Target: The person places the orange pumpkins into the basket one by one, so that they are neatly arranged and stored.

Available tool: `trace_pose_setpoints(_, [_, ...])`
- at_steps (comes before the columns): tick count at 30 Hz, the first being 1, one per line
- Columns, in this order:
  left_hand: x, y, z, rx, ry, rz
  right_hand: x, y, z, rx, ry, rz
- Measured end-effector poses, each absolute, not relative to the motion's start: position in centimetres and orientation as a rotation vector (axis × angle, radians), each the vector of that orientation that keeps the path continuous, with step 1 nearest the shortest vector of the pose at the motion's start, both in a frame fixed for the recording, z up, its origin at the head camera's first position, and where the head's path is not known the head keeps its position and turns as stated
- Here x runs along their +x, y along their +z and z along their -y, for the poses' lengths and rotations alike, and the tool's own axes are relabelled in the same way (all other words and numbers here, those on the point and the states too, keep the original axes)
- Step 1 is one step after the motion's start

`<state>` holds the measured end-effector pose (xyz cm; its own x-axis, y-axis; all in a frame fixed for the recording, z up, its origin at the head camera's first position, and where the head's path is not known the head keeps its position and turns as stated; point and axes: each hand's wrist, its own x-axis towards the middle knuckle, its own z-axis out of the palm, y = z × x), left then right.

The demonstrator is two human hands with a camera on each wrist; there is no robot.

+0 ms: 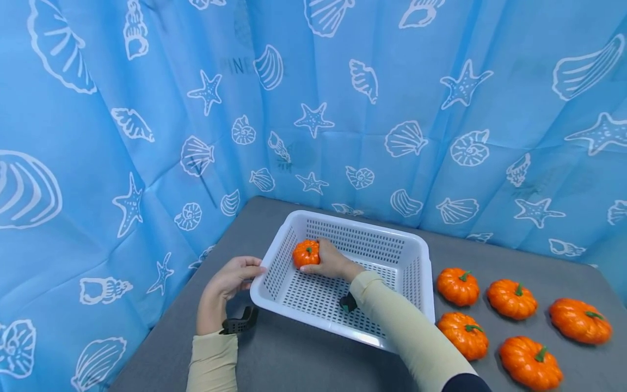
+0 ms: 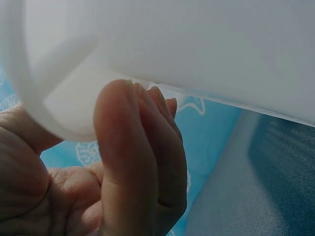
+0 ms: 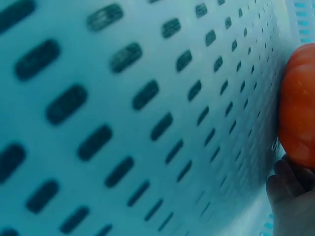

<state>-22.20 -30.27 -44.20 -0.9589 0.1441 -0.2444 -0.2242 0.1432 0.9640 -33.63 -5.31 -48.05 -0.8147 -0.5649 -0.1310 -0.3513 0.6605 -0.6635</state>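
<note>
My right hand reaches into a white perforated plastic basket and grips a small orange pumpkin at its back left corner. Thumb and fingers spread on the pumpkin's right side; its green stem shows on top. In the right wrist view the pumpkin sits close over the slotted basket floor, fingertips against it. My left hand holds the basket's left end by the rim. The left wrist view shows its fingers curled up under the lip, against the basket's smooth wall.
Several more orange pumpkins stand on the grey table right of the basket, the nearest ones beside its right wall. A blue curtain with white shell prints hangs behind and to the left. My right forearm crosses the basket's front right rim.
</note>
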Motion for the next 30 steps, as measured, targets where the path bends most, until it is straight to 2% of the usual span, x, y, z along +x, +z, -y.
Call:
trace_pose_setpoints(10, [-22.6, -44.5, 30.0, -0.042, 1.883, -2.145, -34.0, -46.5, 3.4, -0.782, -0.861, -2.589])
trace_pose_setpoints(19, [-22.6, -44.4, 30.1, -0.020, 1.863, -2.151, -33.8, -43.0, 0.8, -0.739, -0.860, -2.602])
trace_pose_setpoints(30, [-22.4, -44.5, 30.7, -0.022, 1.846, -2.149, -32.7, -37.7, -3.7, -0.835, -0.866, -2.718])
